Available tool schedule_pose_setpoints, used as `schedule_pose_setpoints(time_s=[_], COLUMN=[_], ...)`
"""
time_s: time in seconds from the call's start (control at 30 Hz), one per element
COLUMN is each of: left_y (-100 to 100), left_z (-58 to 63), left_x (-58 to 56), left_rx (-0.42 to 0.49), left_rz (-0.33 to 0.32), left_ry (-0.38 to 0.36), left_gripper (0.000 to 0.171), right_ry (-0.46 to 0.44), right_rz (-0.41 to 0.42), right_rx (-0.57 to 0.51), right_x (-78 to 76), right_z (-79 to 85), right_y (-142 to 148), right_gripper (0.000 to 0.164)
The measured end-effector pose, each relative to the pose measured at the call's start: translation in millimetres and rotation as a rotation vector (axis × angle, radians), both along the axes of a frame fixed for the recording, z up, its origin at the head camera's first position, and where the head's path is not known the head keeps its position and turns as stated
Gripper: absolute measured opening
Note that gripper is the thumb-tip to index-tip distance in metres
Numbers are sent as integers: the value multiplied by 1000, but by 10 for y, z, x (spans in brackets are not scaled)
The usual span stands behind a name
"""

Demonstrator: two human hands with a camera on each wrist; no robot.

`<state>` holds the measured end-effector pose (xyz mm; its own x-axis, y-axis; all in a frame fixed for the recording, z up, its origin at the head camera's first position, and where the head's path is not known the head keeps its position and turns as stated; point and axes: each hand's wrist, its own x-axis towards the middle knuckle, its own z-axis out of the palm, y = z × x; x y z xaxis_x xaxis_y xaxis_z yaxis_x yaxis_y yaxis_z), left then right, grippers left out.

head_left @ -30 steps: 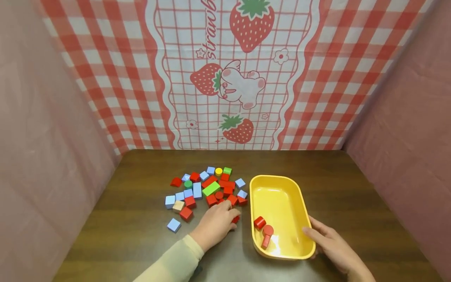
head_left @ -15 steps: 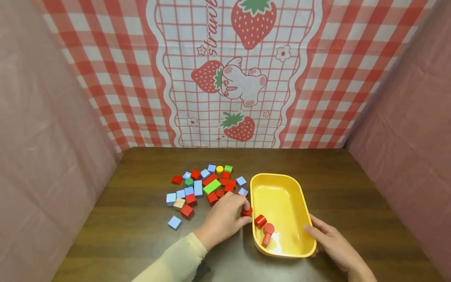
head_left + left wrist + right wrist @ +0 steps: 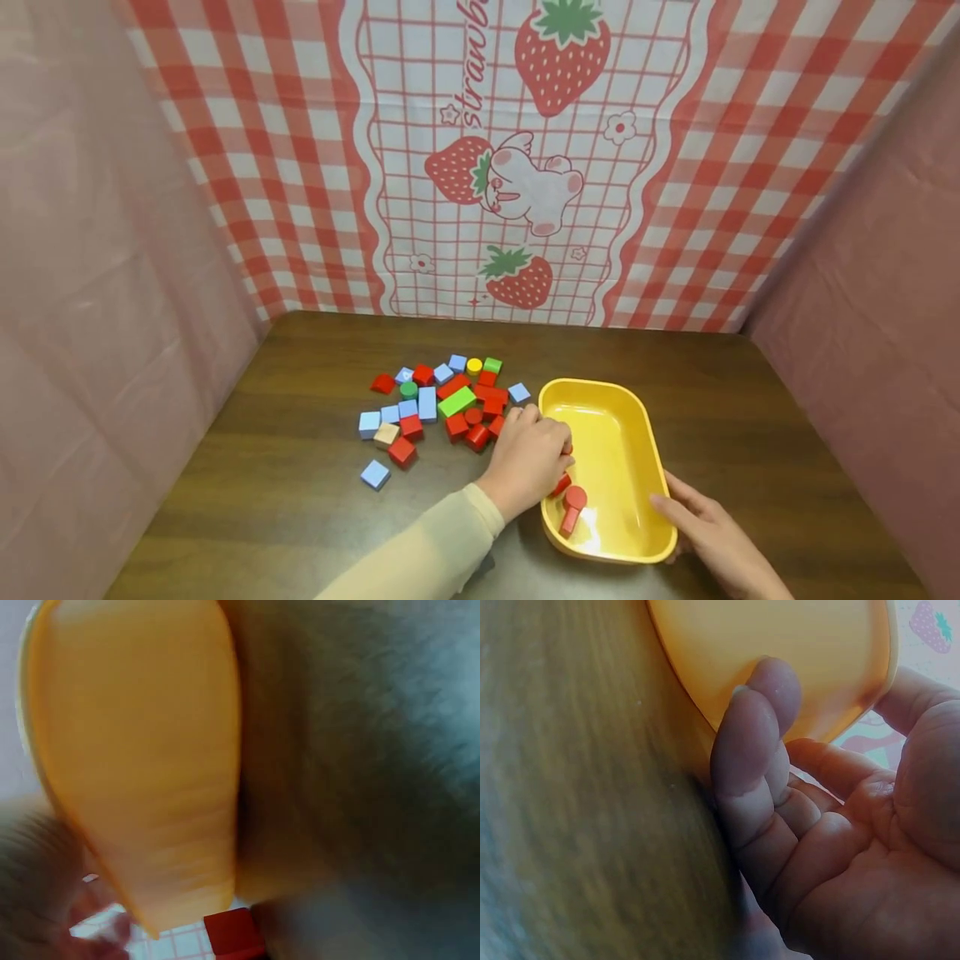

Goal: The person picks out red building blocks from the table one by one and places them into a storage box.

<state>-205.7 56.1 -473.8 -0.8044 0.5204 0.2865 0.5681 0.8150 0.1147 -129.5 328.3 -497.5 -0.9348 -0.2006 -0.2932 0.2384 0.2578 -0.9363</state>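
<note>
A yellow plastic bin stands on the table, its right rim held by my right hand, thumb over the rim; in the right wrist view the fingers lie against the outer wall. My left hand reaches over the bin's left rim with curled fingers around a red block, mostly hidden by them. Inside the bin lie a red cylinder, partly covered by that hand, and a red round-ended piece. In the left wrist view the bin's outer wall fills much of the picture.
Left of the bin lies a loose group of toy blocks: several red blocks, several blue blocks, a green block, a yellow cylinder and a wooden-coloured block. Behind the dark table hangs a checked strawberry cloth.
My left hand has picked up a red block from the group and carried it right, over the bin's left rim. My right hand keeps its hold on the bin. The head view has shifted slightly.
</note>
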Motion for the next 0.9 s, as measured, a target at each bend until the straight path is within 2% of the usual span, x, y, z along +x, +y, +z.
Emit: schedule_pose_setpoints(time_s=[0.17, 0.23, 0.37, 0.43, 0.5, 0.63, 0.73, 0.9], left_y=[27, 4, -136, -255, -395, -643, -759, -841], left_z=[7, 3, -6, 0, 9, -22, -79, -132], left_x=[-5, -9, -43, -74, -101, -108, -82, -14], left_rx=[-108, -76, 79, 137, 147, 34, -31, -53], left_rz=[12, 1, 9, 51, 110, 178, 166, 130], left_ry=[-23, -14, -11, -17, -31, -49, -45, -24], left_gripper=[23, 23, 26, 25, 27, 37, 35, 29], right_ry=[29, 47, 62, 62, 60, 51, 47, 39], right_rz=[-4, -3, 0, 1, 4, 7, 8, 12], right_rx=[-14, -17, -26, -27, -27, -19, -14, -13], right_x=[1, -3, -5, -7, -8, -3, 2, 3], right_z=[-19, -32, -58, -63, -60, -51, -46, -39], right_y=[19, 21, 10, 1, -8, -3, 8, 16], right_gripper=[59, 59, 58, 58, 58, 58, 58, 57])
